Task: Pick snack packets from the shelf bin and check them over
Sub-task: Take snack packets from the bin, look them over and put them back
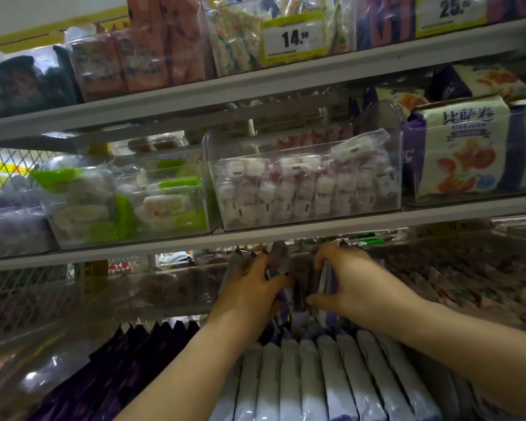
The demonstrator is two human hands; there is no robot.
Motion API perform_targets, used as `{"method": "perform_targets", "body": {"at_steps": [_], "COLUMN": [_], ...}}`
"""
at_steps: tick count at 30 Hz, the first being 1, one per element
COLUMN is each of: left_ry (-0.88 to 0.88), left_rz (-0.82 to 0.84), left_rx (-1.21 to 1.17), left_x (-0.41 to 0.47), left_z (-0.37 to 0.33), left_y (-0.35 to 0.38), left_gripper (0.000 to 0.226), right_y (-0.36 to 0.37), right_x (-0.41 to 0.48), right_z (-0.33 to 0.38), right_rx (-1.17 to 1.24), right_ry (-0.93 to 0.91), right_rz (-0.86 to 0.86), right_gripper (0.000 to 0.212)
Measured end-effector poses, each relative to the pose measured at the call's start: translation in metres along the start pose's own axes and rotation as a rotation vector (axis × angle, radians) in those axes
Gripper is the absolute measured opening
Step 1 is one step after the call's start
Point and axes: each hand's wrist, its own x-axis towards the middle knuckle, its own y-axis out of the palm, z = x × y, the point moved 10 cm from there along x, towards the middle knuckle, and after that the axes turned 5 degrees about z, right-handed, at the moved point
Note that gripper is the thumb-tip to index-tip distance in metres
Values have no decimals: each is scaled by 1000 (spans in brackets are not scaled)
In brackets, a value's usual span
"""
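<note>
Both my hands reach into a shelf bin packed with upright white-and-purple snack packets (313,375). My left hand (252,294) curls its fingers and thumb round a few packets at the back of the row, their grey-purple tops (278,253) sticking up above my fingers. My right hand (349,284) grips the neighbouring packets (327,279), fingers over the top edges and thumb low in front. A dark gap (299,287) lies open between the two held bunches. The bin's own walls are hard to make out.
A grey shelf edge (255,235) runs just above my hands. On it stand clear bins of pink-white packets (304,189) and green-white packets (128,205). Dark purple packets (128,354) lie lower left, red-patterned ones (474,284) to the right. Price tags (292,38) hang higher up.
</note>
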Motion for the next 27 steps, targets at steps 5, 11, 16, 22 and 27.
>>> {"method": "perform_targets", "body": {"at_steps": [5,11,16,22,27], "left_ry": [-12,-20,-14,-8,-74], "left_rz": [34,65,110,120,85], "left_rx": [19,47,123,190,222], "left_x": [-2,-2,-2,0,7], "left_z": [0,-2,-5,-6,1], "left_y": [2,6,8,9,5], "left_gripper": [42,42,46,50,77], "right_y": [-30,-14,37,66,54], "right_x": [-29,-40,-17,15,24], "right_z": [-5,14,31,18,11], "right_rx": [-70,-716,-659,-477,-444], "right_ry": [33,-175,-300,-154,-128], "right_rz": [-16,133,361,533,390], "right_gripper": [49,49,49,28,16]}}
